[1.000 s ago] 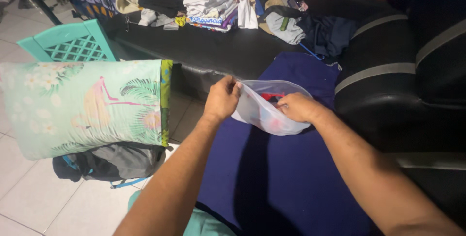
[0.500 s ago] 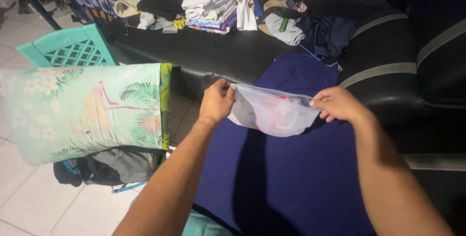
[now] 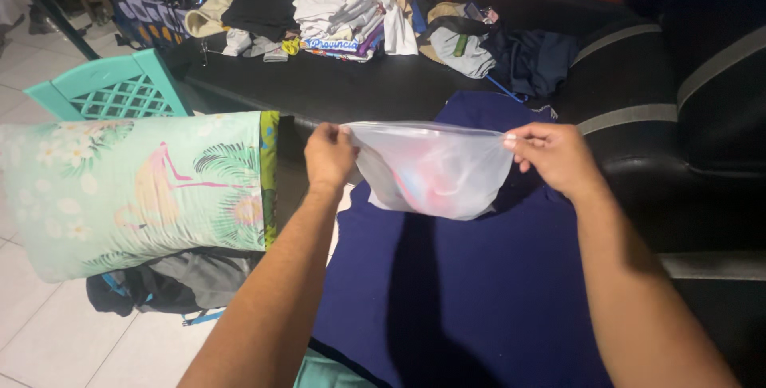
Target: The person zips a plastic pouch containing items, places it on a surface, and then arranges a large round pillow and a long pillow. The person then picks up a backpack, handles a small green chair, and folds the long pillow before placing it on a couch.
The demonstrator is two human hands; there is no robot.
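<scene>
Both hands have drawn apart, pulling the translucent plastic bag [image 3: 435, 168] taut along its top edge. Left hand [image 3: 329, 156] and right hand [image 3: 552, 155] each pinch a corner, fingers clenched, above the navy cloth [image 3: 471, 292]; the floral pillow [image 3: 136, 188] lies left.

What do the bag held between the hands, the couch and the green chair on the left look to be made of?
Bag: thin translucent plastic film, likely; red and blue contents show through blurred, and it sags and creases.
Couch: black leather or a faux version, judging by its smooth, faintly glossy panels; which one is unclear.
Chair: moulded rigid plastic, seemingly; uniform teal colour with a lattice back.
</scene>
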